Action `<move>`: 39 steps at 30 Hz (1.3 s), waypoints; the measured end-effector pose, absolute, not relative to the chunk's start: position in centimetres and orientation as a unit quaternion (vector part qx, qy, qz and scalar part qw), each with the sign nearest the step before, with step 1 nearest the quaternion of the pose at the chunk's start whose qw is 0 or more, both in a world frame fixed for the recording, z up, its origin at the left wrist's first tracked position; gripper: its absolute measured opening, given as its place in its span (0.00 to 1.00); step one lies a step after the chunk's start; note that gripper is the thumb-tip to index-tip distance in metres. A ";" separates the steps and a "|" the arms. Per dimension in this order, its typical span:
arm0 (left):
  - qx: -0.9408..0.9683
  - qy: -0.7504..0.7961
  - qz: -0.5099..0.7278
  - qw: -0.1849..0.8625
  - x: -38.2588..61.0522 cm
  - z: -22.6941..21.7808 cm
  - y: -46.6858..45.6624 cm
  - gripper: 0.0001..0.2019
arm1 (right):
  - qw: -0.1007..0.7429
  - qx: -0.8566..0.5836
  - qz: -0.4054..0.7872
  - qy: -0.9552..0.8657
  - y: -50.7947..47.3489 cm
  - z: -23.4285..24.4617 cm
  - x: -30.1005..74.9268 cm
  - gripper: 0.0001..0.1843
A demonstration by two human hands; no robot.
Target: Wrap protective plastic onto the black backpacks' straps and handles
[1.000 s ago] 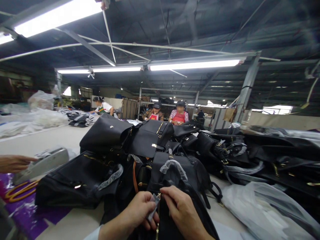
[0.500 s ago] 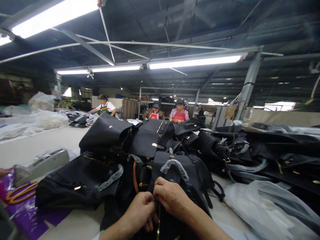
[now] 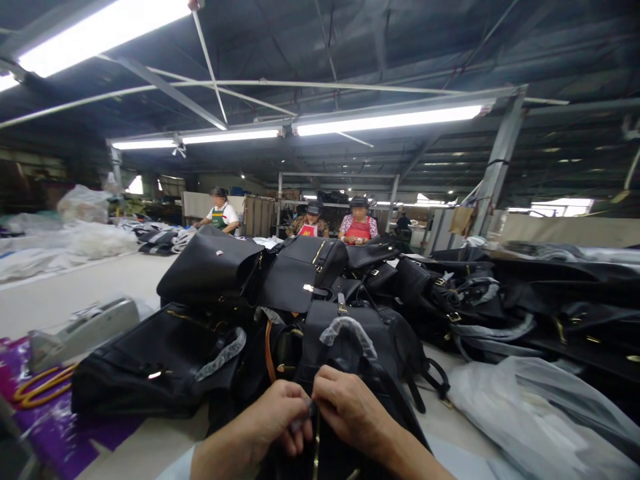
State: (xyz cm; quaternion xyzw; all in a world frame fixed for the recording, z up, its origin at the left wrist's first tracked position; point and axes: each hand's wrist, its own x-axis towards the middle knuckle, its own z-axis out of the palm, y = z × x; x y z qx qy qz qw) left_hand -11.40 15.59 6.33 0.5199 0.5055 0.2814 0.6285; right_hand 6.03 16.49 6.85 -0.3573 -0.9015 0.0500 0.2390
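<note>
A black backpack (image 3: 345, 347) lies right before me, its carry handle (image 3: 353, 330) wrapped in clear plastic. A gold zipper (image 3: 317, 443) runs down the side nearest me. My left hand (image 3: 280, 413) is closed in a pinch at the upper end of this zipper. Opposite it, my right hand (image 3: 350, 407) pinches at the same spot, its fingertips nearly touching the left ones. A small dark bit shows between the left fingertips, but what both hands grip is mostly hidden. A brown strap (image 3: 271, 353) hangs just beyond my left hand.
More black bags (image 3: 210, 267) are piled ahead, with another bag (image 3: 150, 367) at left. Yellow-handled scissors (image 3: 43, 387) rest on purple plastic (image 3: 55, 433) beside a grey device (image 3: 90, 327). Clear plastic (image 3: 530, 413) lies at right. Several people work across the table (image 3: 100, 280).
My hands stay together at the zipper's top, with the right hand shifted slightly right and down. A co-worker at the far left has moved a little to the right and drawn an arm in.
</note>
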 end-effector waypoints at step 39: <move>0.483 0.530 0.245 0.652 -11.0 7.2 16.3 0.07 | 0.397 -0.369 0.147 -0.827 15.3 7.0 6.7 0.09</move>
